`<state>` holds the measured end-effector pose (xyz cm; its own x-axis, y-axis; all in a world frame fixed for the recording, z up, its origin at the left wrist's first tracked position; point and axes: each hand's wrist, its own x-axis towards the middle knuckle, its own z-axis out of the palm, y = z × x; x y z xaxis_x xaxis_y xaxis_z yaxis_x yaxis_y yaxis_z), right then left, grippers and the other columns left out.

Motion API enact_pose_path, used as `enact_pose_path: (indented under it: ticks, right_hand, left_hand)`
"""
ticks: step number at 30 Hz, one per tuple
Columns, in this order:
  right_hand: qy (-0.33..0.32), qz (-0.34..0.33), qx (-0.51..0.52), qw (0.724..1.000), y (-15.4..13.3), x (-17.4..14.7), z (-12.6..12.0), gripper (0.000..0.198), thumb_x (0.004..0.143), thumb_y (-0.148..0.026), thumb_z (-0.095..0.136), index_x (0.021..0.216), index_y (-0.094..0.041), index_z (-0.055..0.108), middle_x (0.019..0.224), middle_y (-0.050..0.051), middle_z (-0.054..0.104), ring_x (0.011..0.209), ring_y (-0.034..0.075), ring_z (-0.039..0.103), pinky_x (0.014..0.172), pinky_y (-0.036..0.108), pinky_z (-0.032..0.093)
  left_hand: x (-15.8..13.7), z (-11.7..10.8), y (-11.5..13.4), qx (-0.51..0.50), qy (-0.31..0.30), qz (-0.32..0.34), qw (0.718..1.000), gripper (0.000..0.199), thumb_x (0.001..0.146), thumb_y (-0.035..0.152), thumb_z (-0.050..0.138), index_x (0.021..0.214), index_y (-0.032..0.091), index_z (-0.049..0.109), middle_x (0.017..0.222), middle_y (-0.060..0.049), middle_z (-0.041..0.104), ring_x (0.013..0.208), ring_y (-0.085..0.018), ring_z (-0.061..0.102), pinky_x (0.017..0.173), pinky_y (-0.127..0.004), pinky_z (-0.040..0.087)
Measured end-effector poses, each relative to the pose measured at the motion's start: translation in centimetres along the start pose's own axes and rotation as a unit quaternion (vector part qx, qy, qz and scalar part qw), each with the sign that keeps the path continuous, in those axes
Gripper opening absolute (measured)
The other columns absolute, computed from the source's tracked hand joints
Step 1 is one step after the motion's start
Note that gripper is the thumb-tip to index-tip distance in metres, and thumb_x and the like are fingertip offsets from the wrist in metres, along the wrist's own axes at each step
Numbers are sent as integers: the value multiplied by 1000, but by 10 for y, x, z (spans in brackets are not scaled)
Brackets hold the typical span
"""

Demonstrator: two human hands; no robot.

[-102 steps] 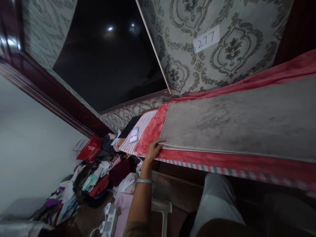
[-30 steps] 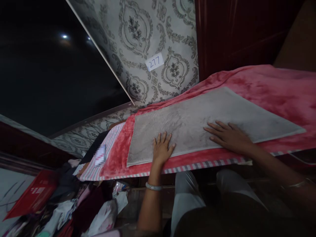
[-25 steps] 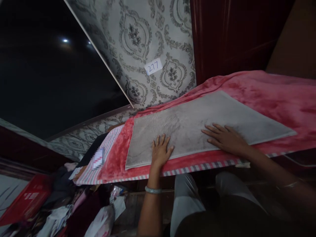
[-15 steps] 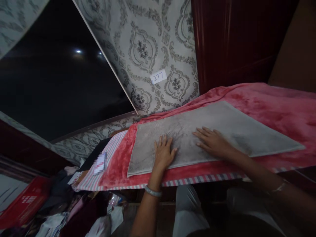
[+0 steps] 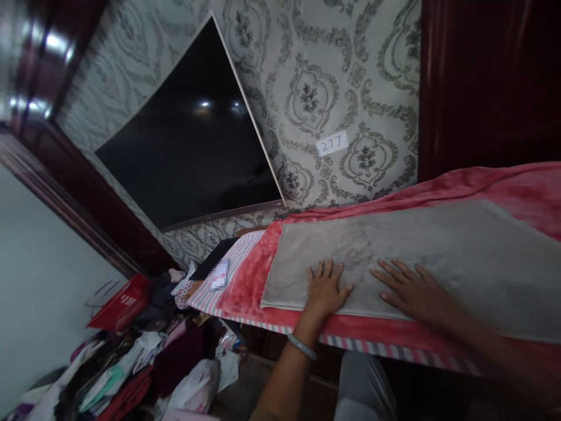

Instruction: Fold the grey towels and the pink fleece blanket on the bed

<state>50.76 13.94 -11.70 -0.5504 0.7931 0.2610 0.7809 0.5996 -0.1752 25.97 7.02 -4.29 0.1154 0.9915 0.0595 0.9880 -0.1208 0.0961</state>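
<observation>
A grey plush cloth is spread flat over a red fleece blanket with a striped edge. My left hand lies palm down near the cloth's front left part, fingers spread, a bangle on its wrist. To its right, my right hand also rests flat on the cloth with fingers apart. Neither hand grips anything. Faint rubbed marks show in the pile beyond the hands.
A dark television stands against the patterned wall, where a paper label reads 277. A small packet lies on the striped cloth at the left. Clothes and a red bag are heaped lower left.
The view has turned left, so the whole scene sits further right. Both hands stay flat on the grey cloth, with little visible shift over it.
</observation>
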Motion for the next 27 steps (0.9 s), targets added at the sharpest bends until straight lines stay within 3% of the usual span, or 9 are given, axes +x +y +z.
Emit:
enact_pose_path:
  ticks: [3,10,15,18,21,24,27]
  right_hand:
    - [-1,-1,2,1000,-1,2,2,74,91,-73,31,152,-36,49,163,4,34,151,38,27,117,70,23]
    - [19,-6,4,1000,8,2,20,74,88,-75,31,148,-38,54,161,3,37,149,40,31,114,73,28]
    - [10,-27,12,1000,10,33,2,67,93,-64,31,141,-29,63,146,11,56,134,39,52,105,66,44]
    - [34,-44,7,998,-4,70,-10,64,95,-55,32,143,-24,61,143,15,58,130,38,56,106,63,45]
    - [43,-84,-9,996,-22,96,-1,60,94,-58,39,144,-33,59,154,10,46,140,40,45,109,67,40]
    - [29,-124,-6,992,-32,98,20,60,96,-62,39,149,-38,52,160,6,38,147,38,36,114,68,34]
    - [23,-127,2,992,-31,90,34,62,98,-63,38,155,-39,44,162,4,32,149,36,31,117,68,30]
  left_hand:
    - [-5,-7,-20,23,13,-73,997,67,100,61,36,158,29,38,168,-10,30,156,-34,23,123,-67,14]
    - [-26,-9,-58,21,8,-199,980,76,97,64,36,161,23,32,170,-13,21,157,-40,13,123,-67,13]
    - [-34,-21,-58,38,10,-217,975,79,96,62,40,157,12,39,166,-23,29,154,-45,20,122,-66,16]
    - [-11,-33,-52,15,10,-153,988,68,99,53,39,154,14,43,165,-18,33,156,-36,22,125,-60,15]
    - [33,-36,-51,-20,-15,-88,996,61,102,48,33,157,21,39,168,-12,29,156,-28,23,126,-58,17]
    - [78,-29,-62,-28,-41,-71,996,61,102,48,33,158,25,36,169,-10,26,157,-28,22,125,-61,15]
    - [110,-20,-84,-45,-29,-75,996,61,99,51,42,156,29,42,168,-6,31,156,-29,23,125,-60,13]
